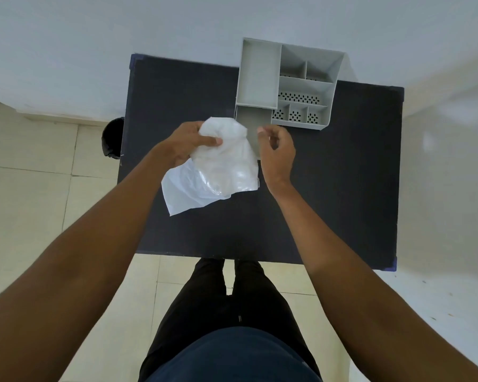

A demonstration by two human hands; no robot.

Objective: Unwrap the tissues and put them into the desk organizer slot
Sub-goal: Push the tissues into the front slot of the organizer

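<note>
A white tissue pack in loose clear plastic wrap (218, 166) hangs above the middle of the black table (342, 175). My left hand (186, 144) grips its upper left part, thumb pressed across the front. My right hand (276, 150) hovers at the pack's upper right edge with fingers curled and thumb and fingertips close together; whether it pinches the wrap is unclear. The grey desk organizer (260, 75) stands at the table's far side, with a long slot on its left and several small compartments on its right. The pack covers part of the organizer's low front tray.
A black round bin (112, 137) sits on the floor left of the table. A white wall runs behind the organizer. Beige floor tiles and my legs in dark trousers (232, 312) lie below the table's near edge.
</note>
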